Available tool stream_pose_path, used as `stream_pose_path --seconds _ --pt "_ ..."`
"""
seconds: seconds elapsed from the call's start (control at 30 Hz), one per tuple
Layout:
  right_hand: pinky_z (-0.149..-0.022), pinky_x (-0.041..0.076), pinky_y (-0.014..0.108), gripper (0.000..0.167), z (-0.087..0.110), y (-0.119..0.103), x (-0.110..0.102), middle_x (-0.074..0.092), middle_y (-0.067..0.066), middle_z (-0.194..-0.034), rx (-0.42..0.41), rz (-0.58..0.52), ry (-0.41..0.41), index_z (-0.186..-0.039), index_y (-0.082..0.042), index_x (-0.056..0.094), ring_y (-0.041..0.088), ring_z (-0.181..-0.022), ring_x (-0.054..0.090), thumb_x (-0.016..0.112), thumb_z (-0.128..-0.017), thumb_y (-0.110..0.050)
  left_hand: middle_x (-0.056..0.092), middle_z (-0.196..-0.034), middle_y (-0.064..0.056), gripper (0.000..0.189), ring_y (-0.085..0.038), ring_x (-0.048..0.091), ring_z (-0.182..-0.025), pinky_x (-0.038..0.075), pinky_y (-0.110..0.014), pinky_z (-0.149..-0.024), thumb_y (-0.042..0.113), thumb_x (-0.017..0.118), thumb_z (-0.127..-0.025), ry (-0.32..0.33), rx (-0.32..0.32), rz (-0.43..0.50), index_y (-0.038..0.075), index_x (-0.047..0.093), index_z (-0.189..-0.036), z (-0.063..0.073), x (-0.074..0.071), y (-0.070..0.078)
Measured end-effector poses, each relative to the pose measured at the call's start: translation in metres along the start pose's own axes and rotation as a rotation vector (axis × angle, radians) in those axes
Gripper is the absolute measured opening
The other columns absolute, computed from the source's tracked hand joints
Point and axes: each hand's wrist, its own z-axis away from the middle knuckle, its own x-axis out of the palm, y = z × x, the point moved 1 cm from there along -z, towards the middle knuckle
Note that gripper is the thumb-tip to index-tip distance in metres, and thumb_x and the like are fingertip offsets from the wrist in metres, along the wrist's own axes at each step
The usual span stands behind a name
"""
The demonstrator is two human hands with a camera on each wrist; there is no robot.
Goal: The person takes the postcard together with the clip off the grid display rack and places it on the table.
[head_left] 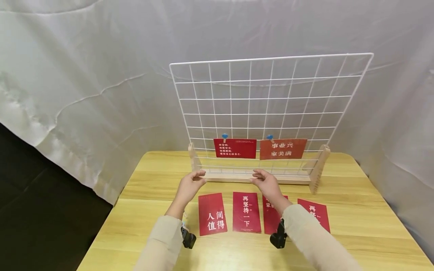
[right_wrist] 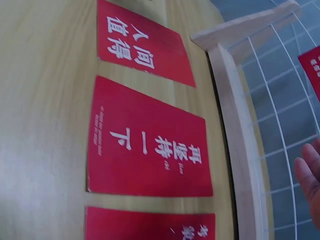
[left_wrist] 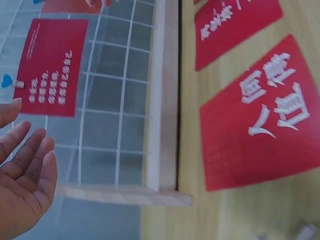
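Note:
My left hand (head_left: 190,185), fingers loosely bent and holding nothing, hovers before the left part of a white wire grid (head_left: 261,98). My right hand (head_left: 268,184) is in front of the grid's lower middle, also with nothing in its fingers. Between and above the hands, a dark red card (head_left: 244,152) hangs sideways on the grid from a blue-heart clip (head_left: 225,136). To its right, an orange-red card (head_left: 283,154) hangs slightly tilted from another blue-heart clip (head_left: 269,137). In the left wrist view the left palm (left_wrist: 25,195) lies below the dark red card.
A wooden stand (head_left: 317,169) carries the grid at the table's back. Red cards with white writing lie in a row in front: one at left (head_left: 211,210), one at centre (head_left: 246,216), one partly under the right forearm (head_left: 270,218), one at right (head_left: 320,215). White cloth (head_left: 101,75) hangs behind.

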Motion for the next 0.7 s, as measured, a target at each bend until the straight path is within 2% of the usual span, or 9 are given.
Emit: stream_pose_path --seconds 0.23,0.4,0.7 --pt "-0.083 0.043 0.038 0.048 -0.006 0.003 -0.013 0.050 0.019 -0.117 -0.035 0.010 0.003 -0.124 -0.001 0.044 0.029 -0.103 0.048 0.059 -0.082 -0.019 0.057 -0.106 -0.008 0.028 -0.022 0.052 -0.094 0.047 -0.033 -0.071 0.016 0.061 -0.080 -0.046 0.025 -0.053 0.006 0.059 -0.106 -0.018 0.004 0.016" --pt "-0.082 0.043 0.037 0.049 -0.009 0.000 -0.019 0.049 0.019 -0.119 -0.039 0.025 0.025 -0.125 -0.001 0.042 0.030 -0.104 0.048 0.060 -0.082 -0.017 0.057 -0.108 -0.008 0.029 -0.021 0.052 -0.096 0.046 -0.034 -0.073 0.016 0.061 -0.080 -0.060 0.056 -0.051 0.005 0.058 -0.108 -0.029 0.007 0.026" --pt "-0.083 0.042 0.038 0.053 -0.019 -0.013 -0.024 0.045 0.014 -0.124 -0.037 0.035 0.042 -0.128 -0.005 0.039 0.028 -0.109 0.044 0.059 -0.082 -0.020 0.054 -0.113 -0.010 0.037 -0.023 0.049 -0.101 0.044 -0.036 -0.079 0.013 0.061 -0.080 -0.048 0.122 -0.041 0.004 0.053 -0.114 -0.049 0.012 0.044"
